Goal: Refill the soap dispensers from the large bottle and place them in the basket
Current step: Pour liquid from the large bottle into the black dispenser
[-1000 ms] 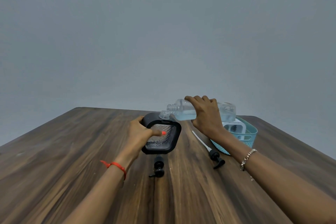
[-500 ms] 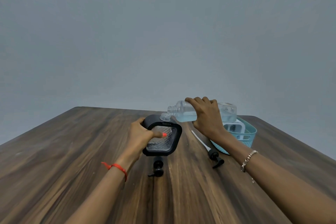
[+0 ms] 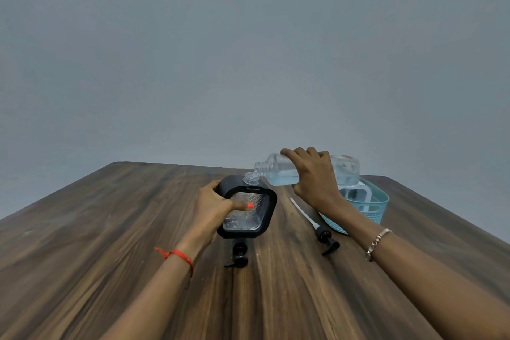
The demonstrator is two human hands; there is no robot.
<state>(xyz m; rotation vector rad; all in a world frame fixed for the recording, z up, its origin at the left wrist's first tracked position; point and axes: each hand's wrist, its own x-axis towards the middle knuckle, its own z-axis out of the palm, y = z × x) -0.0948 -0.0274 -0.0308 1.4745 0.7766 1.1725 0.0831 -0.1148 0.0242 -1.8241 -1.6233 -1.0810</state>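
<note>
A: What are the hands doing?

B: The right hand (image 3: 314,176) is wrapped around a large clear plastic bottle (image 3: 342,171) with pale blue liquid in it, tipped nearly flat with its open neck pointing left. The left hand (image 3: 212,207) grips a black-framed soap dispenser with a textured clear panel (image 3: 248,212), thumb pressed across the panel.

A: Where do they meet?

B: The bottle's neck sits just over the dispenser's clear threaded mouth, toward the far edge of the dark wooden counter (image 3: 110,257). I cannot tell whether liquid is flowing.

A: And the basket?

B: The light blue slotted plastic basket (image 3: 378,204) stands near the counter's far right corner, behind the right forearm, with a white-framed dispenser (image 3: 356,193) inside it. Two black pump heads lie loose: one (image 3: 238,255) just nearer than the black dispenser, the other (image 3: 325,239), with a long white tube, beside the basket.
</note>
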